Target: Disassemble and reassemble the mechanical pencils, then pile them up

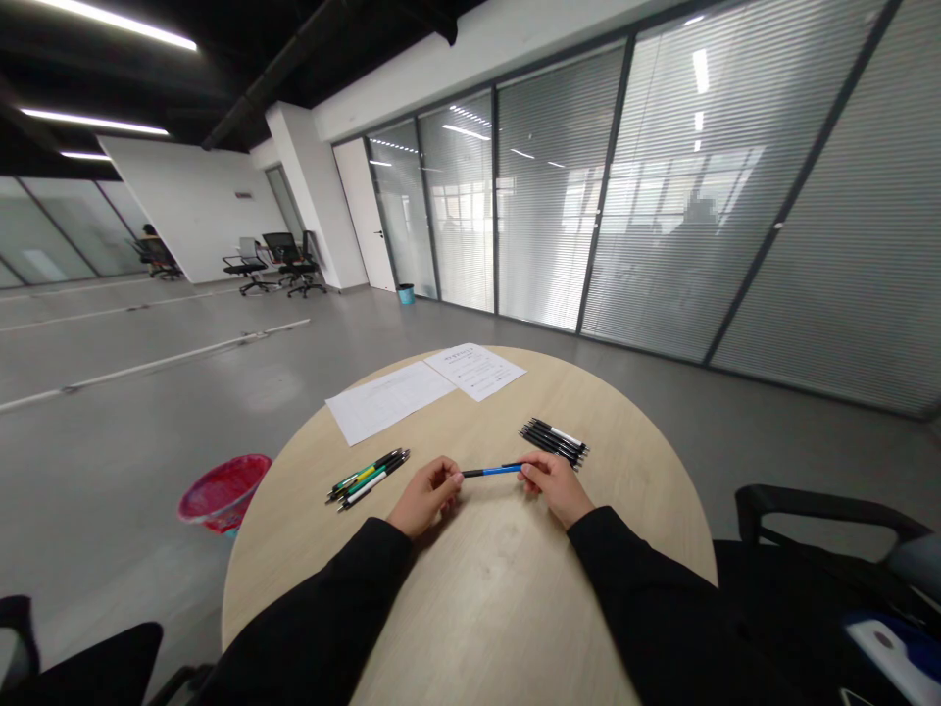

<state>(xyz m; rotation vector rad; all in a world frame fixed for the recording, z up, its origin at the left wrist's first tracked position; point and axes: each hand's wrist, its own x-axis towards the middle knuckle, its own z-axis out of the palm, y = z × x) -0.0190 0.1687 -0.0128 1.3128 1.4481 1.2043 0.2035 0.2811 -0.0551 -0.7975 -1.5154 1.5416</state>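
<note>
Blue pen (492, 471) pinched at its ends by left hand (427, 496) and right hand (557, 487), over round wooden table (485, 598) (papers (426, 387) on it, glass wall (588, 196) beyond).

We find the scene bright, lit by white ceiling strip lights (110, 22) and daylight through the slatted blinds (544, 186) (edges visibly bowed by the wide lens); focus sharp.

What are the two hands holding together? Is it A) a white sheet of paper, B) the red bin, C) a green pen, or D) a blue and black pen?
D. The slim blue-and-black pen stretches between the left hand and the right hand, with fingers of both hands on it.
</note>
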